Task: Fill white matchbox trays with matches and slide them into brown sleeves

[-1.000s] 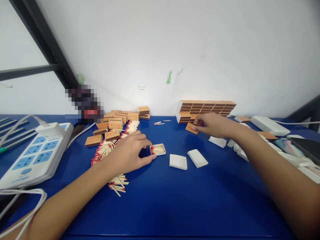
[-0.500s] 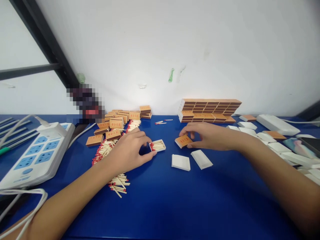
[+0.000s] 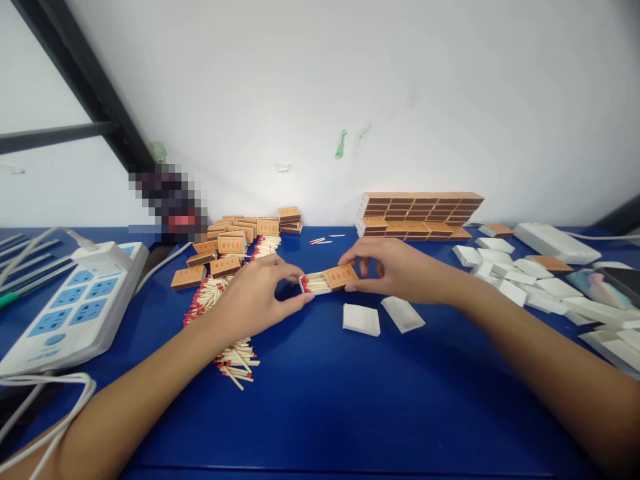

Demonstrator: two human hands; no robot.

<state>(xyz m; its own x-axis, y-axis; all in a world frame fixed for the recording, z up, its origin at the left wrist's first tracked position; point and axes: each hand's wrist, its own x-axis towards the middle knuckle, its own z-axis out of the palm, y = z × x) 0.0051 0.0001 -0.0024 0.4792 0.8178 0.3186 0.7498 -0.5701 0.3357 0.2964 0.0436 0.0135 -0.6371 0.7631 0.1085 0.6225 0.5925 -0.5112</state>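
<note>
Two bare hands meet at the middle of the blue tabletop [image 3: 350, 400] in the head view. The left hand [image 3: 255, 297] has its grip pinched on the left end of a small white matchbox tray [image 3: 313, 284] filled with matches, thumb on the near side and fingers curled over the far side. The matches' red heads point left. The right hand [image 3: 395, 270] pinches an orange matchbox sleeve [image 3: 341, 276] between thumb and fingertips, with the sleeve's open end up against the right end of the tray. How far the tray sits inside it cannot be told. Tray and sleeve lie low over the tabletop, between the two hands.

Just beside the right wrist, on the near side, lie two empty white trays [image 3: 361, 319], side by side. Under and left of the left forearm spreads a pile of loose matches [image 3: 213, 297], and behind it is a heap of orange matchboxes [image 3: 235, 240]. A neat stack of matchboxes [image 3: 420, 213] stands against the wall on the far right, with many more scattered white trays [image 3: 510, 273] to its right. A white power strip [image 3: 75, 307] lies at the far left.
</note>
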